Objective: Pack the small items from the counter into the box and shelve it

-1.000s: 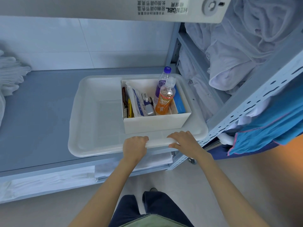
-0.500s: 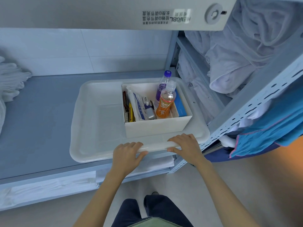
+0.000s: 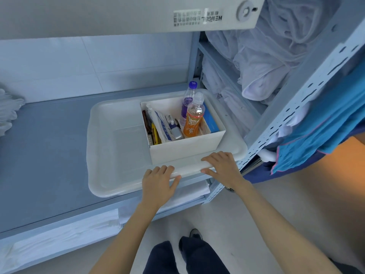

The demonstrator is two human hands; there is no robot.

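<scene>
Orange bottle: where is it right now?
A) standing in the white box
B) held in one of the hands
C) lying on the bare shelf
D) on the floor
A: the orange bottle stands upright inside the box, which sits in the tray.

1. The blue-grey shelf [image 3: 49,155] runs from 9 o'clock to 3 o'clock.
2. A white tray [image 3: 110,147] lies flat on it toward 3 o'clock, its near rim close to the shelf's front edge at 6 o'clock.
3. A bundle of white cloth [image 3: 7,113] lies at 9 o'clock, well apart from the tray.
</scene>
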